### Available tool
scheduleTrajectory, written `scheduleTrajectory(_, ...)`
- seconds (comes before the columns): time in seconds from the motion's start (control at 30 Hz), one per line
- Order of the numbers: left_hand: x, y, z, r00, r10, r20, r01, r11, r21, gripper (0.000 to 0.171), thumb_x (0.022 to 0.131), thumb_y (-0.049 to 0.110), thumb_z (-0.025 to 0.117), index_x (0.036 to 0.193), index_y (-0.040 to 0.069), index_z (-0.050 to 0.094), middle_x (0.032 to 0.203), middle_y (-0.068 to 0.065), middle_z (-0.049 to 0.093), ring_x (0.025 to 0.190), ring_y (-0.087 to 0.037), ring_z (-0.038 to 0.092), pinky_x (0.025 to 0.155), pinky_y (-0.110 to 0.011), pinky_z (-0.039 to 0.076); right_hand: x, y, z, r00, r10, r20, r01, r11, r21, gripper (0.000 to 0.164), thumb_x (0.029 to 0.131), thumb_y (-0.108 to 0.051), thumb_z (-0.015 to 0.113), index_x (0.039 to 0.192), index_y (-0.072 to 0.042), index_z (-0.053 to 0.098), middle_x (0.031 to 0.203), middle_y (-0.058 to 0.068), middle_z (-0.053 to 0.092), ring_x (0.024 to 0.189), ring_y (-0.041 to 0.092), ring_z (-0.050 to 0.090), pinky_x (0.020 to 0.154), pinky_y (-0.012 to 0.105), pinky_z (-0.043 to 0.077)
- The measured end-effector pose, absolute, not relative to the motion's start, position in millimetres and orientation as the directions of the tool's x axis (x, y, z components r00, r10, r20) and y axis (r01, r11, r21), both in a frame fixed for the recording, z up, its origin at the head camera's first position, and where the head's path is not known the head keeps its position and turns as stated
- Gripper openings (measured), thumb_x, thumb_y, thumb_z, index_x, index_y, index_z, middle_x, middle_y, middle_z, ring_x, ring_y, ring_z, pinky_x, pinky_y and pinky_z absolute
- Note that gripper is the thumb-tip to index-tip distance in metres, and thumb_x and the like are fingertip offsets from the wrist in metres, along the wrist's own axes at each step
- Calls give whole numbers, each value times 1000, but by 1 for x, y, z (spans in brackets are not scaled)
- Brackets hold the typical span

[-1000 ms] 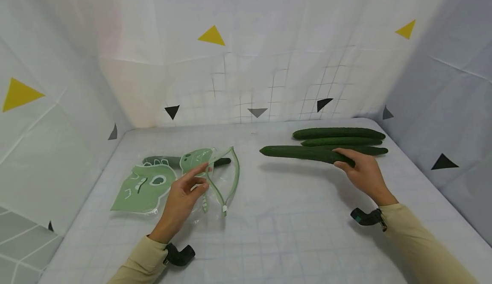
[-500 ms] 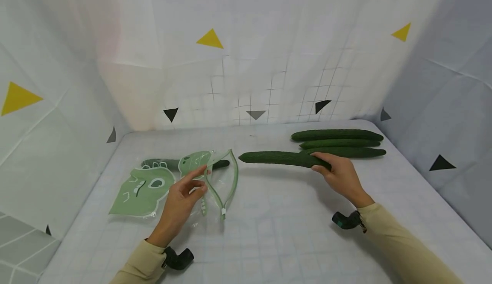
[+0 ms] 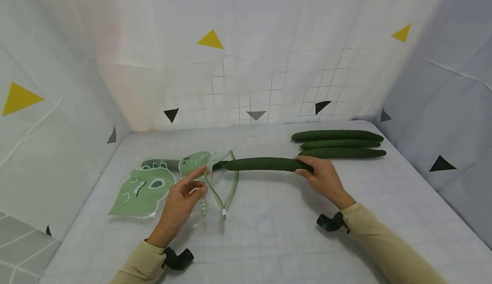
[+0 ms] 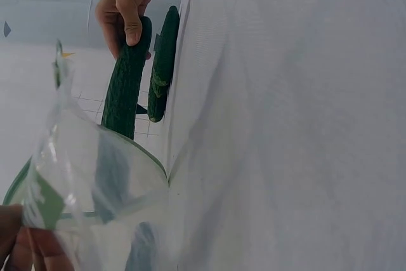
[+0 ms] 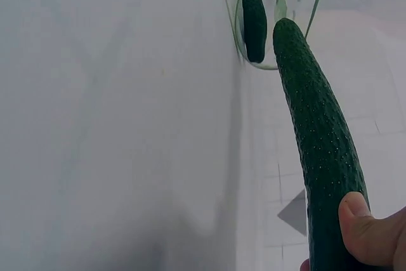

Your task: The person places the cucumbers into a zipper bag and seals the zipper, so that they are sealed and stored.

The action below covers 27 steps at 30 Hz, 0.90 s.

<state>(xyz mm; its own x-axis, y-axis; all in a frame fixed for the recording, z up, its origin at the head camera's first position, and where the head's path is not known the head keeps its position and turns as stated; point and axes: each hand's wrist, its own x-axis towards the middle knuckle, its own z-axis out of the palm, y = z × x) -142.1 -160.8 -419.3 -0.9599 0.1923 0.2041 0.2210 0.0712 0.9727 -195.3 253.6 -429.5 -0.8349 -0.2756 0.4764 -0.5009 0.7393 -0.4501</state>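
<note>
My right hand grips one end of a dark green cucumber, thumb along its near side. The cucumber points left, its free tip overlapping the open mouth of a clear zip bag with a green dinosaur print. In the left wrist view, that tip shows through the clear plastic beside the rim. My left hand pinches the upper edge of the bag's mouth between thumb and fingers, holding it apart. Another cucumber lies inside the bag along its lower side. The zip slider hangs at the mouth's near corner.
Three more cucumbers lie side by side at the back right of the white table. White cloth walls with yellow, black and grey triangles stand at the back and both sides.
My right hand has moved left with the cucumber, from beside the other cucumbers to the bag's mouth. My left hand and the bag have stayed nearly still.
</note>
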Motion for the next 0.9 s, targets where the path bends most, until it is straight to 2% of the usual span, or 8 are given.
scheduleTrajectory(0.07, -142, -161, -419, -959, 193, 206, 223, 71, 972, 56, 101, 5, 69, 153, 18, 55, 143, -6, 60, 115, -24, 61, 93, -29, 53, -196, 249, -429, -835, -277, 475, -504, 732, -458, 42, 90, -8, 81, 129, 3, 71, 125, 22, 70, 87, 32, 71, 82, 53, 55)
scheduleTrajectory(0.13, -142, -161, -420, -959, 194, 207, 224, 72, 972, 56, 101, 5, 69, 153, 19, 55, 143, -6, 60, 115, -24, 61, 92, -29, 53, -197, 244, -429, -831, -277, 482, -512, 721, -467, 42, 89, -8, 82, 128, 3, 71, 124, 22, 70, 106, 41, 69, 87, 57, 54)
scheduleTrajectory(0.37, -142, -160, -420, -959, 189, 211, 227, 65, 972, 56, 101, 2, 68, 153, 16, 54, 142, -13, 59, 114, -24, 61, 93, -28, 53, -198, 229, -430, -834, -285, 472, -516, 705, -487, 40, 89, -9, 82, 127, 2, 72, 122, 20, 72, 106, 39, 69, 86, 55, 55)
scheduleTrajectory(0.57, -141, -160, -420, -960, 197, 198, 214, 60, 975, 57, 101, 1, 67, 154, 16, 53, 141, -23, 55, 115, -24, 61, 93, -28, 53, -196, 213, -434, -854, -281, 438, -498, 684, -533, 40, 90, -11, 81, 127, 2, 73, 119, 19, 73, 95, 34, 71, 76, 49, 55)
scheduleTrajectory(0.8, -141, -161, -421, -956, 198, 216, 233, 64, 970, 57, 101, 1, 68, 154, 15, 53, 142, -12, 57, 114, -23, 61, 92, -28, 53, -195, 196, -437, -868, -266, 418, -479, 671, -567, 40, 91, -14, 80, 127, 2, 73, 122, 19, 72, 106, 37, 69, 87, 53, 55)
scheduleTrajectory(0.9, -141, -160, -421, -954, 200, 221, 238, 65, 969, 57, 101, 0, 67, 154, 15, 54, 142, -12, 57, 114, -24, 61, 92, -28, 53, -195, 193, -439, -875, -263, 406, -468, 672, -574, 40, 91, -13, 81, 127, 2, 73, 122, 18, 72, 108, 37, 69, 89, 53, 55)
